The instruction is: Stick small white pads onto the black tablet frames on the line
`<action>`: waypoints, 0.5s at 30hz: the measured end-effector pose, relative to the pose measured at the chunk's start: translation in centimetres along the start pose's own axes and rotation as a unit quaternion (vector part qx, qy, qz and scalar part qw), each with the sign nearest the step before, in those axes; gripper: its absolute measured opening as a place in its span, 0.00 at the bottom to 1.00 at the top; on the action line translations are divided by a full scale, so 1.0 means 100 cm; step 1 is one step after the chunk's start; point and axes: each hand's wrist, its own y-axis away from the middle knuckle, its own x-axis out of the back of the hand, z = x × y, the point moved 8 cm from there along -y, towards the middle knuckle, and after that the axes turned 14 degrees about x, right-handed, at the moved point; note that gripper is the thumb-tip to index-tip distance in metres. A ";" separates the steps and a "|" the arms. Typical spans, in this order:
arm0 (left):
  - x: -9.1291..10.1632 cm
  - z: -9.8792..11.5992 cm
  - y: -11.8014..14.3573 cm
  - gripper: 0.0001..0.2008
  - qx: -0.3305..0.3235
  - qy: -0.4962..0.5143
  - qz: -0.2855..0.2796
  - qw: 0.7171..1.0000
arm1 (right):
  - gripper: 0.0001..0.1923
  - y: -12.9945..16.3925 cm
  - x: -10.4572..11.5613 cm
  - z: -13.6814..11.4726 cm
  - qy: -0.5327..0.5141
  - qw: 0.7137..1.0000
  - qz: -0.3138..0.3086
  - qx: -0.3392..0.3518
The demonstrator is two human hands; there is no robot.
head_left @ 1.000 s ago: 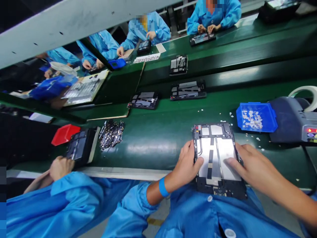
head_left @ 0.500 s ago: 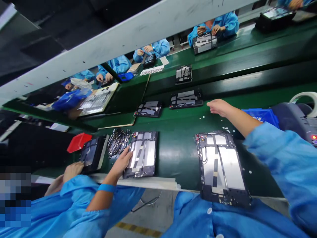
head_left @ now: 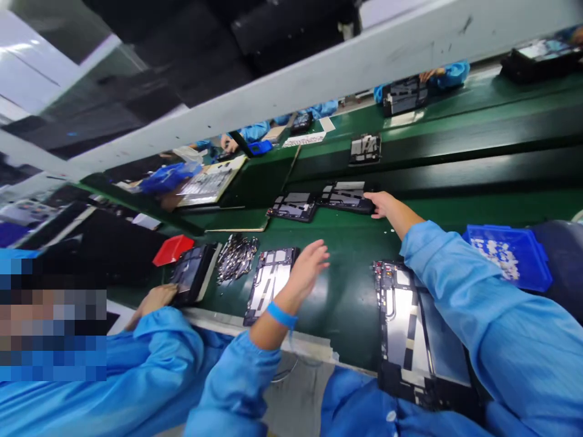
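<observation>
My right hand point(head_left: 383, 206) reaches across the bench, its fingers closed on the right end of an opened tablet point(head_left: 345, 195) with grey and black parts. My left hand point(head_left: 310, 270), with a blue band at the wrist, is in the air with fingers apart. It partly covers the right side of a second opened tablet point(head_left: 268, 285), which shows bright silver plates. A third opened tablet point(head_left: 398, 328) lies at the bench edge in front of me, partly hidden by my right sleeve. Another opened tablet point(head_left: 294, 206) sits just left of the gripped one.
A pile of small metal parts point(head_left: 237, 258) and a red tray point(head_left: 173, 250) are to the left. A co-worker's hand point(head_left: 159, 297) touches a dark tablet stack point(head_left: 194, 273). A blue bin point(head_left: 531, 261) with white bits stands right. A pale beam point(head_left: 319, 91) crosses above.
My left hand has let go of the silver-plated tablet and moved up and right, opening. My right hand has closed on the far tablet's end. The view has shifted.
</observation>
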 end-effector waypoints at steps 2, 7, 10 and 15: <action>-0.030 -0.001 -0.030 0.17 0.055 0.063 0.007 0.997 | 0.22 0.001 -0.003 -0.004 0.005 1.000 0.006 -0.013; -0.073 0.017 -0.092 0.19 0.092 0.105 0.008 0.990 | 0.21 0.013 -0.023 -0.016 -0.015 1.000 0.003 0.001; -0.099 0.023 -0.098 0.17 0.086 0.131 -0.047 0.986 | 0.15 0.047 -0.025 -0.017 -0.029 0.999 -0.002 0.031; -0.108 0.014 -0.040 0.10 0.033 0.153 -0.117 0.981 | 0.22 0.172 0.033 -0.005 -0.038 0.989 -0.096 0.107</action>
